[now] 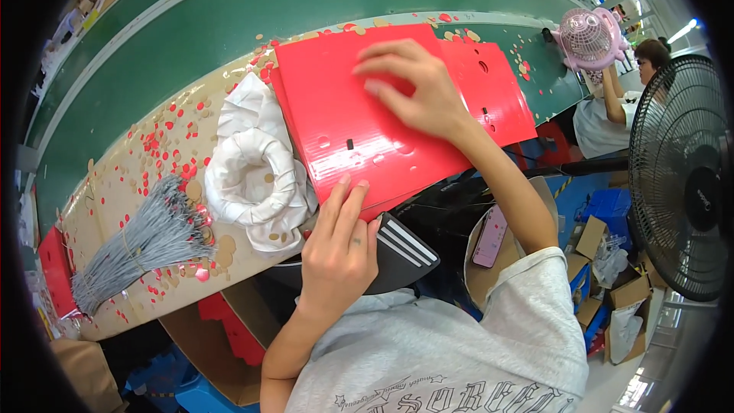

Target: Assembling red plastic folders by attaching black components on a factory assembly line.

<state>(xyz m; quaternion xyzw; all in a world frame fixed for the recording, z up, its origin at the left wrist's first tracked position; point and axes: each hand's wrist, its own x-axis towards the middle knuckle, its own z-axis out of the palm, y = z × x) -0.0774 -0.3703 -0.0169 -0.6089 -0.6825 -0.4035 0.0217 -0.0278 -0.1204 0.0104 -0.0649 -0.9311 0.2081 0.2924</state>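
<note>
A stack of glossy red corrugated plastic sheets (336, 99) with small slots and punched holes lies in front of me on the work table. My left hand (340, 252) rests at its near edge, index and middle fingers stretched onto the top sheet and the thumb out to the side. Over the upper right part of the same sheet is my right hand (417, 88), fingers apart and slightly bent, gripping nothing. Whether its fingertips touch the surface is hard to make out. More red sheets (497, 95) lie partly under the stack on the right.
Left of the stack sits a twisted ring of white cloth (252, 176), then a bundle of grey ties (145, 245). Red and tan discs (164, 134) litter the table. A black fan (684, 176) and a pink fan (589, 37) stand right, near another person (604, 115).
</note>
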